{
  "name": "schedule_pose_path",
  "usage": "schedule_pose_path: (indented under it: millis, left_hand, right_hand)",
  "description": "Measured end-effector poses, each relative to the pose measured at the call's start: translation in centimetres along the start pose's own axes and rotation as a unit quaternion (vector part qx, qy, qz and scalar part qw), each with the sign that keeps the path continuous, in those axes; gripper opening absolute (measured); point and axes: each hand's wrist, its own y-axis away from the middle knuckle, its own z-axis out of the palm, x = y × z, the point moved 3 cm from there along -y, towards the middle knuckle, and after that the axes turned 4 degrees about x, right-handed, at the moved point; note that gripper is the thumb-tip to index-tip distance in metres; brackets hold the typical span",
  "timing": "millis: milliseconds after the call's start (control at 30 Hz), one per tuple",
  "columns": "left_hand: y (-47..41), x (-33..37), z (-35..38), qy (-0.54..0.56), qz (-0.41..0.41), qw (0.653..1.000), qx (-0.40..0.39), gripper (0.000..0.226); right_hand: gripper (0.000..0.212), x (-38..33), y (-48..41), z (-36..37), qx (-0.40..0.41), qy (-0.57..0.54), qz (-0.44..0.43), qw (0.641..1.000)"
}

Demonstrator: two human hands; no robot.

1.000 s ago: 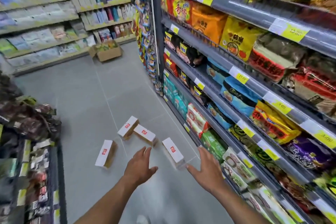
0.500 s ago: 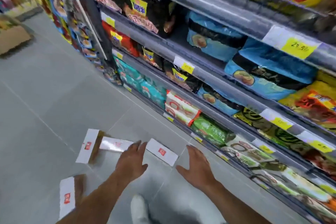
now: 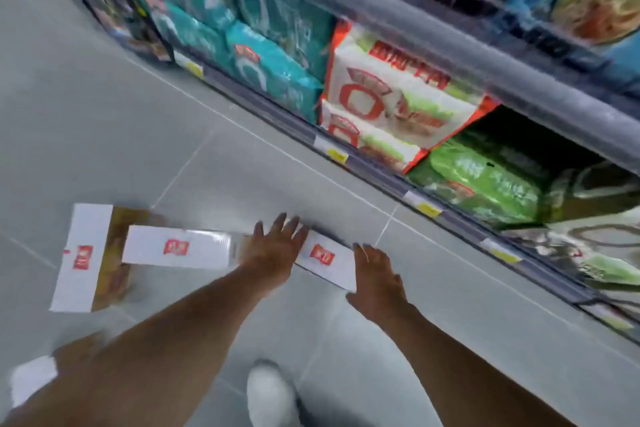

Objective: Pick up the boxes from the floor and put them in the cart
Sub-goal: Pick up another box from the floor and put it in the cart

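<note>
Head view: left hand (image 3: 273, 248) fingers straight, spread, over left end of white box (image 3: 323, 258); right hand (image 3: 377, 274) fingers straight, at its right end. Neither hand curled round it; contact unclear through blur. Box flat on grey floor (image 3: 104, 114), near bottom shelf edge (image 3: 388, 180). Second box (image 3: 176, 246) just left of left hand, third box (image 3: 83, 256) just beside that. White shoe (image 3: 272, 392) near bottom.
</note>
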Motion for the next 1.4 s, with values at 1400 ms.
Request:
schedule_pose_path:
  millis: [1400]
  left_hand:
    - [47.8,27.2,-43.8,0.043,0.164,0.970,0.174,0.093]
  right_hand:
    - [0.105,13.1,59.0,-32.1,0.284,-0.060,-0.046,0.956]
